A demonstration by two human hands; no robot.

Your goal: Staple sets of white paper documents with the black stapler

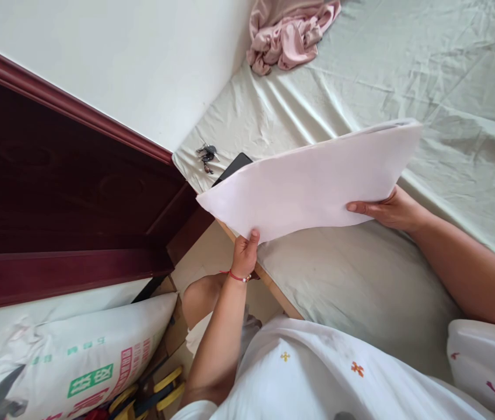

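Observation:
A stack of white paper sheets [309,181] is held up in both hands above the bed, its long side running left to right and its surface slightly bowed. My left hand [245,254] grips the lower left edge, thumb on the near face and the fingers hidden behind. At the lower right edge, my right hand [390,210] pinches the stack with its thumb laid along the front. Behind the left end of the paper, part of a flat black object [234,166] shows on the sheet; most of it is covered.
A pale green bedsheet [457,76] covers the bed. Keys [207,156] lie near its corner, and crumpled pink cloth [291,38] lies farther back. A dark red wooden door panel [55,157] stands left. Below it sits a white printed sack [98,356] beside yellow-and-black objects [168,388].

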